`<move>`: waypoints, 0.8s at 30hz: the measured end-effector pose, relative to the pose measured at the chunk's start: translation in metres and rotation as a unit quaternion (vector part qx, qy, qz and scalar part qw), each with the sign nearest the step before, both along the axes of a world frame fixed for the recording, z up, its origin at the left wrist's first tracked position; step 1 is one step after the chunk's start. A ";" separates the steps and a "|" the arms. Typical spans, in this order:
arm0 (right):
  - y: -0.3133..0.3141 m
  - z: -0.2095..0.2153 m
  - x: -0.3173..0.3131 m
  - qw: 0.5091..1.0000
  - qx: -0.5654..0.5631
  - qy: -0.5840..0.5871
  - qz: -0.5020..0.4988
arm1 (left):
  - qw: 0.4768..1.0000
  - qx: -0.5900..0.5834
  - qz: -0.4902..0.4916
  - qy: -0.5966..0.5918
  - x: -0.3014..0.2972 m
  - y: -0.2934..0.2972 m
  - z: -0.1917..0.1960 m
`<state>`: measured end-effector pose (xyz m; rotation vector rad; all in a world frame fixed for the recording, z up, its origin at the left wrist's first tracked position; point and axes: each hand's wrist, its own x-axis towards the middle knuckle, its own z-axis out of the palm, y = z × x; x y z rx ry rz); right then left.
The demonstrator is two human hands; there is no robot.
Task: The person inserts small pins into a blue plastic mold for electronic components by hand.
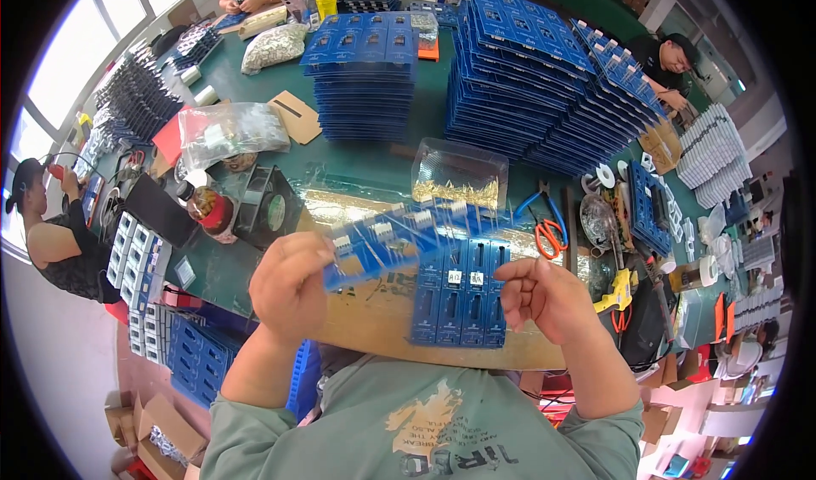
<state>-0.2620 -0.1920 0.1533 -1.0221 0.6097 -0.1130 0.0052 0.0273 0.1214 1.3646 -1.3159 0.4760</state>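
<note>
A: What do the hands hold?
B: The left hand [289, 286] grips a blurred blue strip [399, 238] above the tabletop [357, 165]. The right hand [544, 297] is curled, pinching something too small to tell

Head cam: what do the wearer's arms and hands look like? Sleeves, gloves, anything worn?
Both hands are bare: the left hand and right hand show no gloves, and no rings or watch are visible. The forearms are uncovered up to short sleeves of a grey-green T-shirt with a yellowish print on its front. No cables or straps on either arm.
</note>
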 end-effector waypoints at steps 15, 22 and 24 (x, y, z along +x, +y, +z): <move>0.023 0.044 0.051 0.999 -0.034 0.030 -0.012 | 0.984 -0.023 0.029 -0.173 -0.001 0.034 0.000; -0.017 0.063 0.131 0.985 -0.135 -0.080 -0.066 | 0.989 -0.024 0.080 0.125 -0.006 0.038 -0.053; -0.031 0.062 0.173 0.977 -0.167 -0.073 -0.110 | 0.985 0.074 0.084 0.133 -0.019 0.033 -0.072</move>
